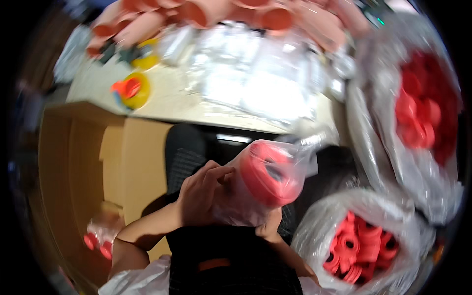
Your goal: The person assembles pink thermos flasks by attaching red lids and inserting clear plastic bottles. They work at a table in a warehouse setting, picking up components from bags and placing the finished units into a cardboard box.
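A pink cup with a coral-red lid (268,184), wrapped in a clear plastic bag (309,157), is tilted in front of my body, lid toward the far right. My left hand (199,194) wraps the left side of the cup, its fingers bent over the bag. From below, my right hand (270,225) grips the near right side; the cup hides most of its fingers. Loose bag plastic sticks out past the lid. A small dark patch shows on the lid under the film.
An open cardboard box (142,162) at the left holds bagged red-lidded items (101,241). Flat clear bags (265,88) and pink cups (314,24) cover the table. Plastic sacks of red lids (356,250) and red parts (418,115) stand at right. Yellow-orange pieces (137,93) lie at the table's left.
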Motion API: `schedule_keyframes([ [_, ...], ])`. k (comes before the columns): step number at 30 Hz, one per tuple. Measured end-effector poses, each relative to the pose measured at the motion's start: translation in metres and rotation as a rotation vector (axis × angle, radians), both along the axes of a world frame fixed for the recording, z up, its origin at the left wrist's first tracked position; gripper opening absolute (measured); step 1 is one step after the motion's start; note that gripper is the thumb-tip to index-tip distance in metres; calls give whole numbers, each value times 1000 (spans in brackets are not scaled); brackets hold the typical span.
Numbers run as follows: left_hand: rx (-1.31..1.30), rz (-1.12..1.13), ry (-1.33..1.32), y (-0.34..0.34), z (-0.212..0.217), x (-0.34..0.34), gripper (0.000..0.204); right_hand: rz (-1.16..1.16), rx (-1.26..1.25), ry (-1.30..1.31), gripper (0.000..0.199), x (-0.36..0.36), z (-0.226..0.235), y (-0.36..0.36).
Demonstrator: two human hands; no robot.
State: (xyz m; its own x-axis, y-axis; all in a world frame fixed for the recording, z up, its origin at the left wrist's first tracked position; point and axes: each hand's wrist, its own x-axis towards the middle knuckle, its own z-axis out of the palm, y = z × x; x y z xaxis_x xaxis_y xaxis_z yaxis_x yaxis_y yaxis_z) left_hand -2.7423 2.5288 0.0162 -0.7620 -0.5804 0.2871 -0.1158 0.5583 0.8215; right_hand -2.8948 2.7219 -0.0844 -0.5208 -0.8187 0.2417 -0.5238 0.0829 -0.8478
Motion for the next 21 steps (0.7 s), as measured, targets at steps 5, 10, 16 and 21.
schedule_keyframes([
  [5,283,403,-157,55,-78,97,66,391,459,-651,51,49,-11,-25],
  [10,561,1026,633,61,-42,138,45,1030,635,-499,65,76,42,-87],
  [16,1067,1038,449,0,-48,430,44,1199,366,-610,71,127,72,-98],
  [21,517,1147,-720,-39,-114,523,45,714,205,-683,59,66,11,-81],
])
